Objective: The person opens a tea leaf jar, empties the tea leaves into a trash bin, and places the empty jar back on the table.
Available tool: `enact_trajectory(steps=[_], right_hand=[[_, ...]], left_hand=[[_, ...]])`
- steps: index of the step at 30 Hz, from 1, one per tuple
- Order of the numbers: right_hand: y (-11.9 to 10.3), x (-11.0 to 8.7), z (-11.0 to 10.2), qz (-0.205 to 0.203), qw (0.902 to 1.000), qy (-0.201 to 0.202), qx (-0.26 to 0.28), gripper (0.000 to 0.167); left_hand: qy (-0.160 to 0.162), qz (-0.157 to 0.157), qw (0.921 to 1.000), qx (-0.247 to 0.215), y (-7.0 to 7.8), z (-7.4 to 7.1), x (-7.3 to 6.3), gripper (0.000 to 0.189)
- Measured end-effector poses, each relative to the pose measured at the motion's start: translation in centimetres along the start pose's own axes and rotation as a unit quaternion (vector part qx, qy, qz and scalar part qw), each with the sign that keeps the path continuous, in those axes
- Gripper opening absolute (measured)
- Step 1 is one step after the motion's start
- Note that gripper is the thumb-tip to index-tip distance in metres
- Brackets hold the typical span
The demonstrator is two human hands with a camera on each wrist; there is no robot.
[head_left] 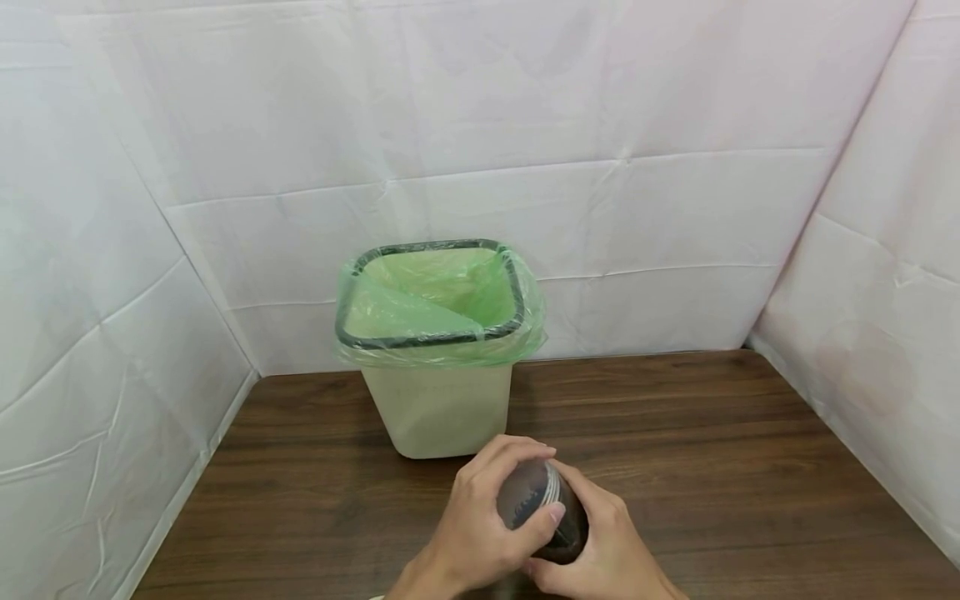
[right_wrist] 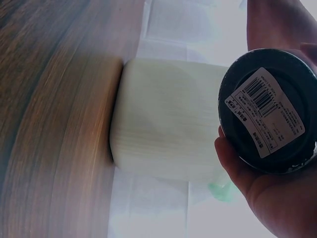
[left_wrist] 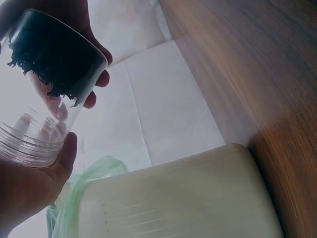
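A clear jar point(head_left: 567, 521) with ridged screw threads at its neck is held up between both hands, tilted. Dark, ragged flakes point(left_wrist: 54, 54) fill its bottom end, seen through the wall in the left wrist view. My left hand point(head_left: 483, 512) curls round the neck and top end, thumb across the threads. Round the body, my right hand point(head_left: 611, 537) grips from the other side. The right wrist view shows the jar's round base with a barcode label point(right_wrist: 265, 111) stuck on it. The top opening is largely hidden behind the left fingers.
Beyond the hands a cream bin point(head_left: 450, 408) stands on the dark wooden table point(head_left: 675, 417). A green plastic bag point(head_left: 480, 292) lines it and folds over its dark rim. White cloth walls point(head_left: 675, 217) rise at the back and both sides.
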State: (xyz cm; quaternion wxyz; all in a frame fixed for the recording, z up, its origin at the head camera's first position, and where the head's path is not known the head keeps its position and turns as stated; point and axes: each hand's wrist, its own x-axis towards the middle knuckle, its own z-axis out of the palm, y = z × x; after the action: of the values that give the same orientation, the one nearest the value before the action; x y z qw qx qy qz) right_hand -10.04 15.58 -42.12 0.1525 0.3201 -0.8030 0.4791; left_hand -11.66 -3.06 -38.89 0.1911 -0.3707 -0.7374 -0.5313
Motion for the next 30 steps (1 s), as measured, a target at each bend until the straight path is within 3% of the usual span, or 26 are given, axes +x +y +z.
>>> enact_trajectory(steps=[10,22,26,30], right_hand=[[-0.1,0.0,-0.1,0.005,0.9997,-0.005,0.025,0.082],[0.3,0.1,-0.4,-0.014,0.9929,-0.031,0.114,0.071],[0.5,0.1,-0.7,-0.023,0.9837,-0.057,0.169,0.066],[0.8,0.2,-0.9,-0.027,0.9598,-0.096,0.262,0.055]], left_hand=[[-0.055,0.019,0.9981,0.020,0.1,-1.1,-0.2,0.049],[-0.070,0.085,0.9938,0.016,0.4,-1.6,0.3,0.057],[-0.075,0.102,0.9919,0.004,0.6,-1.8,0.6,0.057],[-0.079,0.125,0.9889,-0.015,0.9,-2.0,1.0,0.053]])
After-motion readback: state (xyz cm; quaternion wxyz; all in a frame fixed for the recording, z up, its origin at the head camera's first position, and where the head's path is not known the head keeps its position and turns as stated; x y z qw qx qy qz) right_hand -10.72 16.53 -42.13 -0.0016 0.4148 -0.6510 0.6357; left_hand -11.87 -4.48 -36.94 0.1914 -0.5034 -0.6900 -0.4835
